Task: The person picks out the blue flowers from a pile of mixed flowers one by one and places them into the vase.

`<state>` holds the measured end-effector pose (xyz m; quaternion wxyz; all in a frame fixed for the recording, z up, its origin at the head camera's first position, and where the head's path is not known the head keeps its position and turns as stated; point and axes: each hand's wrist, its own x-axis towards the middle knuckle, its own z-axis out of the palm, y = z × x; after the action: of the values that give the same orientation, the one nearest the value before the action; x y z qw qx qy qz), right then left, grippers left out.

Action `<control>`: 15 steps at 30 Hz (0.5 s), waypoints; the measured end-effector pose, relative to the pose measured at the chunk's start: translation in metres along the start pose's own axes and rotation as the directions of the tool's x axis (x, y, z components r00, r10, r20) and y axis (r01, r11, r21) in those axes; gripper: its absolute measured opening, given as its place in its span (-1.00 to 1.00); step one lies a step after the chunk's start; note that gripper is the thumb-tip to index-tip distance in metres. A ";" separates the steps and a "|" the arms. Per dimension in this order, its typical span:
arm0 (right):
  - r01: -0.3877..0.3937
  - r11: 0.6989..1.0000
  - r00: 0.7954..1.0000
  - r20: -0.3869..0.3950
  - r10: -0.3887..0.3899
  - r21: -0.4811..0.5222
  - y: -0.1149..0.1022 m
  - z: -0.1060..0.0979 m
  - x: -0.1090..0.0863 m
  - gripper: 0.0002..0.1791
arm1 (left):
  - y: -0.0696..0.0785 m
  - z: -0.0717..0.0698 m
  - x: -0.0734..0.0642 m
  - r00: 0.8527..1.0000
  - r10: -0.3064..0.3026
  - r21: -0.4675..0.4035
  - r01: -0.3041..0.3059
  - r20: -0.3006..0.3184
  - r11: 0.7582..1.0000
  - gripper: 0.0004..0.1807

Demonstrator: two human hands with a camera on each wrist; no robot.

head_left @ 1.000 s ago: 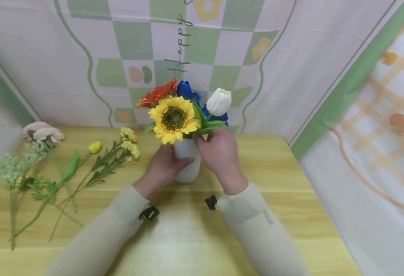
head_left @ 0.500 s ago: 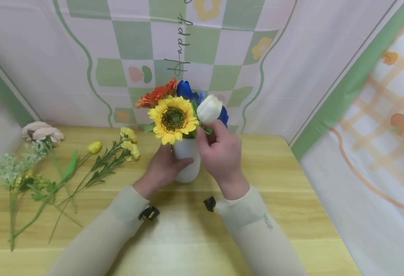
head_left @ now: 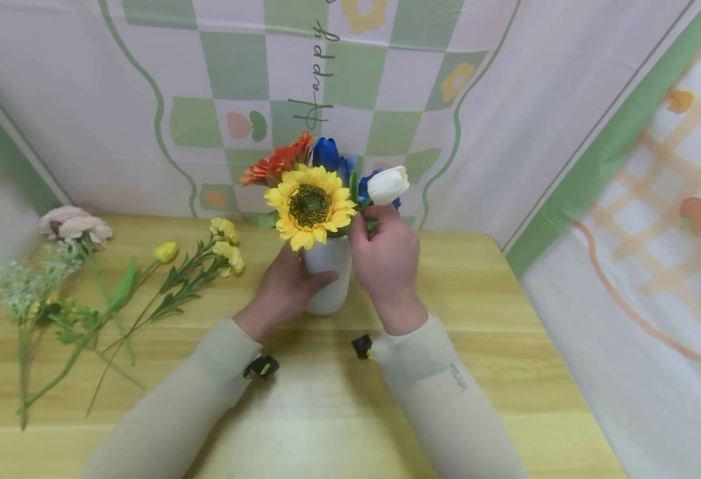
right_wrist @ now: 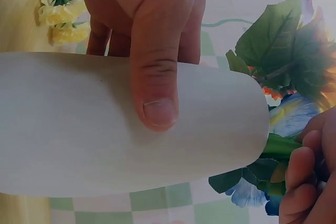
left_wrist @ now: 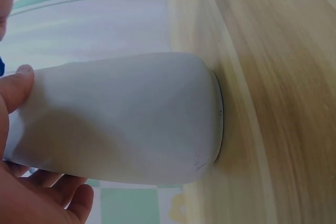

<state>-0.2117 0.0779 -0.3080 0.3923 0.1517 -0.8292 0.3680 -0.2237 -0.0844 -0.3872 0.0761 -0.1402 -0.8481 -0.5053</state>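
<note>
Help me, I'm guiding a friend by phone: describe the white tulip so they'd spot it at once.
On the wooden table, find the white vase gripped by the left hand. At its top, right of the yellow sunflower in the head view and just above the right hand, is the white tulip, the only white bloom there.

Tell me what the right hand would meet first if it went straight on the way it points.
Past the white tulip it seems to hold, the right hand would probably meet the blue flower just behind that bloom, though depth is unclear in the head view.
</note>
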 end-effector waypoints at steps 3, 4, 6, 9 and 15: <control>-0.016 1.000 1.000 0.006 0.016 0.016 0.001 0.000 0.000 -0.86 | 0.000 0.000 0.001 1.000 -0.013 0.000 0.013 0.008 1.000 0.00; -0.019 0.999 1.000 0.011 0.019 0.025 0.001 0.000 -0.001 -0.86 | 0.000 0.000 0.002 1.000 -0.012 0.000 0.012 0.010 1.000 0.00; -0.020 0.999 0.999 0.027 0.019 0.048 0.003 0.000 -0.004 -0.85 | -0.001 0.000 0.002 1.000 0.000 0.002 0.000 0.012 1.000 0.00; -0.021 0.996 0.998 0.052 0.017 0.089 0.006 -0.002 -0.011 -0.76 | -0.002 0.000 0.003 0.999 0.031 -0.003 -0.031 0.014 1.000 -0.01; -0.015 0.996 0.996 0.091 0.007 0.090 0.010 -0.011 -0.024 -0.63 | -0.002 -0.004 -0.002 0.999 -0.018 -0.001 0.018 0.027 1.000 0.00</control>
<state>-0.1957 0.0915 -0.3269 0.3450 0.1813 -0.8294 0.4002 -0.2226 -0.0886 -0.3874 0.0600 -0.1395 -0.8500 -0.5044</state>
